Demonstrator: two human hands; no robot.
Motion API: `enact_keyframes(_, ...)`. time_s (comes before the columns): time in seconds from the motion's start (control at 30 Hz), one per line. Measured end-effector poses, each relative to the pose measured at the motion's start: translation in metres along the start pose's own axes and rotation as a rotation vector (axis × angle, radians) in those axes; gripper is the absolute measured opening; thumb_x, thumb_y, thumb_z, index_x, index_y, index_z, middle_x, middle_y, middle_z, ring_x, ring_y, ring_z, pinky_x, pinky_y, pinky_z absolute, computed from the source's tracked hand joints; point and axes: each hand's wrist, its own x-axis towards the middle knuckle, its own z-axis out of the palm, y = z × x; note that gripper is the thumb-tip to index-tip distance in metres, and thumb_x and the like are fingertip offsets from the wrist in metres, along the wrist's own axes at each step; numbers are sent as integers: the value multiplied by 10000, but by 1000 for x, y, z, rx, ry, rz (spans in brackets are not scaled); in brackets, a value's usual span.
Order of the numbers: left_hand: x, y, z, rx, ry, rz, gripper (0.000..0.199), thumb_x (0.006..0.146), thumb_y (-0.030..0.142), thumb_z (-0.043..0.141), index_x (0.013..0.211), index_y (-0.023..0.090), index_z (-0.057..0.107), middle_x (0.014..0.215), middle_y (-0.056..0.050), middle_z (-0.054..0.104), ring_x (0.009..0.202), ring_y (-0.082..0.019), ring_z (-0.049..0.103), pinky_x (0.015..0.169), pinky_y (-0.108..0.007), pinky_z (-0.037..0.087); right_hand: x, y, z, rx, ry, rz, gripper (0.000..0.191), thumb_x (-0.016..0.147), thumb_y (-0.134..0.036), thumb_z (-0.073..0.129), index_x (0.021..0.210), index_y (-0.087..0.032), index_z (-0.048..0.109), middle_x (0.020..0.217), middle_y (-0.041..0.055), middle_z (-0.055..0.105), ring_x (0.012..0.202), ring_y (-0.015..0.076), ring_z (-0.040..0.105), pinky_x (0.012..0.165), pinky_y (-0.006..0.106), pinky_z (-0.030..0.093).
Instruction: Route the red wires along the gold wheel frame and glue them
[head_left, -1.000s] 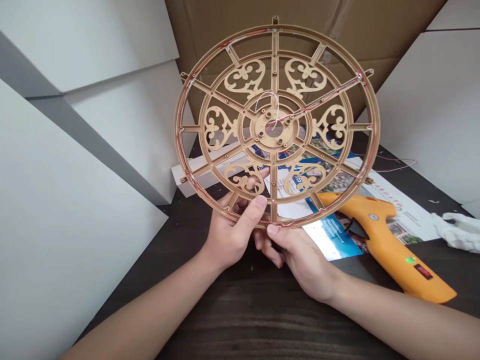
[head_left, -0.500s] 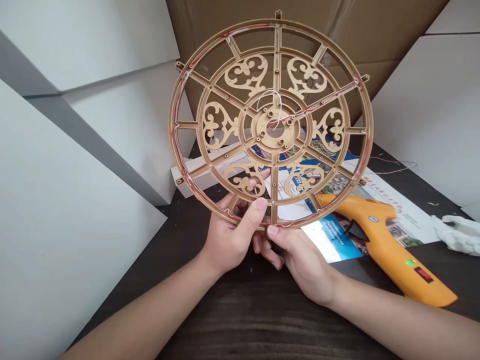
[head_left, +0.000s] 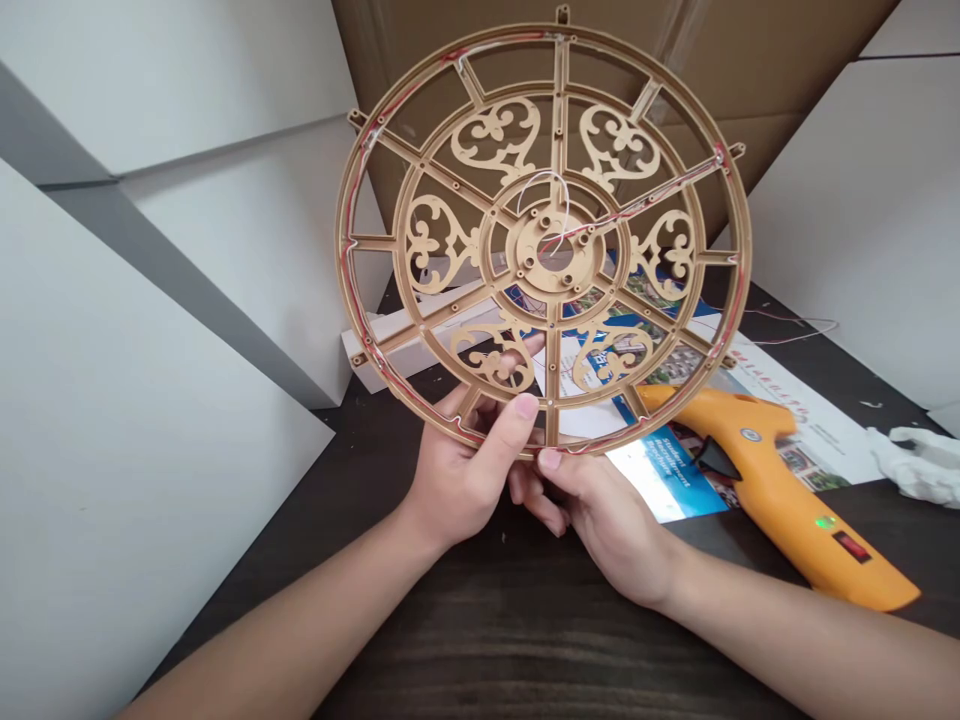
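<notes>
A round gold frame (head_left: 553, 400) with spokes, scrollwork panels and a ringed hub is held up, tilted to face me. Red and white wires (head_left: 660, 200) run around its rim channel and along one spoke to the hub, where a loose white end curls. My left hand (head_left: 465, 480) grips the bottom rim left of the lowest spoke, thumb in front and fingers behind, partly hidden by the frame. With its thumb on the rim's lower edge, my right hand (head_left: 607, 510) pinches the frame just right of my left; its other fingers curl underneath.
An orange glue gun (head_left: 795, 500) with a green light and red switch lies at right on printed brochures (head_left: 675, 470). Crumpled white tissue (head_left: 919, 465) is at the far right. A white box (head_left: 367, 360) sits behind the frame. White panels and brown cardboard (head_left: 780, 60) surround the dark table (head_left: 480, 640).
The frame's top has tipped slightly up and back, so it reaches a little higher in view. Both hands keep the same grip.
</notes>
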Motion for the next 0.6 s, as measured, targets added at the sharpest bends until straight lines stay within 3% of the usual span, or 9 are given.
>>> enact_keyframes(0.33,-3,-2,-1,-35,-53,-6,422,1008,360,583,1394,191,568,602,51,621,417,-100,657,359,-118,516,0,2,-4,-16,-29,-27,457,1051,-463,406,727,-188,573,587,-34,457,556,129,383,572,312,312)
enact_keyframes(0.6,-4,0,1,-19,-55,23,384,1022,348,563,1373,194,589,607,49,629,417,-82,652,346,-96,490,-1,-4,0,-93,-16,-54,506,1040,-483,394,629,-203,486,583,-20,460,552,123,399,562,305,327)
